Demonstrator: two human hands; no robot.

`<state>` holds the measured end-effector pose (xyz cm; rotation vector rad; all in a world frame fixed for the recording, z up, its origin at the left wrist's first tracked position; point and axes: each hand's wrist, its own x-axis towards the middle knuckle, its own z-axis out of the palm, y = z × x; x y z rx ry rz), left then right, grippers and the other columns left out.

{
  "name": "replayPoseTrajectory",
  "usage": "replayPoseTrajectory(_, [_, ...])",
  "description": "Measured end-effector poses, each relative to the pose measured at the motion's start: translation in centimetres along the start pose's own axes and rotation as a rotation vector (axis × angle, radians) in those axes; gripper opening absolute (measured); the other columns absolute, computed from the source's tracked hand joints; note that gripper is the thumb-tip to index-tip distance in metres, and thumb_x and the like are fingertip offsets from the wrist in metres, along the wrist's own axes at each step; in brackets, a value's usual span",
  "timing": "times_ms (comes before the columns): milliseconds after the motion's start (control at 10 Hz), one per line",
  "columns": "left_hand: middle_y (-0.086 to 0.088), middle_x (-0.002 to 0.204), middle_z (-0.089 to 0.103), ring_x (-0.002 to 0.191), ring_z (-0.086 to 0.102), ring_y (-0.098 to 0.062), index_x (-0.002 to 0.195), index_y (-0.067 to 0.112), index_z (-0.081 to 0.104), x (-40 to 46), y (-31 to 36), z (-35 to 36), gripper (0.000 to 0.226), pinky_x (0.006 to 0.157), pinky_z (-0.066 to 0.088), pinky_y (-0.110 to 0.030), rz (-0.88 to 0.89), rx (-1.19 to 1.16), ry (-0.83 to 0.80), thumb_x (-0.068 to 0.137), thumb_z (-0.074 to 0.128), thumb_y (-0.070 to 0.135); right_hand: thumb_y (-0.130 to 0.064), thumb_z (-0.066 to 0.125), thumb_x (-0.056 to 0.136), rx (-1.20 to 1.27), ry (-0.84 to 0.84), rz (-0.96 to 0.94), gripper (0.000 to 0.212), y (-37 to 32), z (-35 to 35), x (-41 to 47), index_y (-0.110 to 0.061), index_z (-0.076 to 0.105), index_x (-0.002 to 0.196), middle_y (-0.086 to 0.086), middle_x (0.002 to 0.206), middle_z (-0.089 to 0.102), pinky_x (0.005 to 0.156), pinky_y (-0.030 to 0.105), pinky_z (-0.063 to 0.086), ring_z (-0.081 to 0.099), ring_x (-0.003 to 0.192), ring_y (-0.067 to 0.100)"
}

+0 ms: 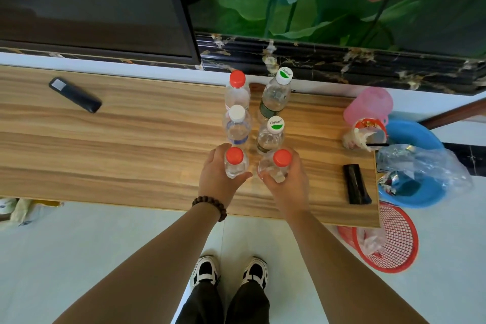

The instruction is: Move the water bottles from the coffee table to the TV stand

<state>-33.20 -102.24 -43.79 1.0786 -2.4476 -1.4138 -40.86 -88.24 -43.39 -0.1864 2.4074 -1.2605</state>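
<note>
While six bottles stand upright in two columns at the middle of the wooden table, the two nearest the lower edge of the frame are each enclosed by a hand. The left hand is wrapped around the left red-capped bottle, its fingers curled round the far left side and the thumb pressed across the near side; the right hand is closed in the same way on the right red-capped bottle, which appears tilted slightly toward the centre. Whether the bases are resting on the table or just lifted cannot be told. The long axis of each held bottle runs nearly straight up toward the camera, so only caps and shoulders are seen. Directly behind the hands, toward the upper part of the frame, a white-capped bottle and a green-labelled one stand very close, with two more bottles behind those near the wall. This surface is judged to be the TV stand, given the screen at the upper left, so the held pair is probably being set down as the front row. The deciding relation is the narrow gap between the knuckles and the middle row: any release must be drawn back toward the lower frame. A remote lies well apart at the left.
</note>
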Motion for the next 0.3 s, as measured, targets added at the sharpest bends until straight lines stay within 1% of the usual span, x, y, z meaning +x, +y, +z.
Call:
replayPoseTrajectory(100, [0.004, 0.121, 0.056, 0.109, 0.055, -0.018, 0.13, 0.025, 0.04, 0.03, 0.19, -0.04, 0.088, 0.089, 0.048, -0.032, -0.043, -0.008, -0.023, 0.057, 0.088, 0.032, -0.021, 0.08, 0.069, 0.006, 0.001, 0.004, 0.069, -0.32, -0.12, -0.13, -0.033, 0.043, 0.126, -0.007, 0.12, 0.061, 0.079, 0.01, 0.039, 0.058, 0.105, 0.009])
replayPoseTrajectory(200, [-0.002, 0.139, 0.044, 0.124, 0.046, -0.019, 0.142, 0.026, 0.024, -0.04, 0.06, -0.12, 0.11, 0.1, 0.043, -0.032, -0.08, -0.019, -0.059, 0.054, 0.089, 0.035, -0.024, 0.083, 0.067, 0.01, -0.012, 0.019, 0.081, -0.57, -0.32, -0.26, -0.026, 0.039, 0.136, -0.005, 0.128, 0.059, 0.093, 0.028, 0.046, 0.056, 0.115, 0.014])
replayPoseTrajectory(300, [-0.004, 0.149, 0.033, 0.133, 0.036, -0.02, 0.146, 0.025, 0.014, -0.65, 0.45, -0.56, 0.118, 0.104, 0.035, -0.03, -0.138, -0.008, -0.091, 0.055, 0.087, 0.042, -0.028, 0.084, 0.067, 0.006, -0.028, 0.078, 0.09, -1.32, -0.67, -0.73, -0.023, 0.033, 0.14, 0.0, 0.134, 0.056, 0.103, 0.039, 0.044, 0.053, 0.123, 0.021])
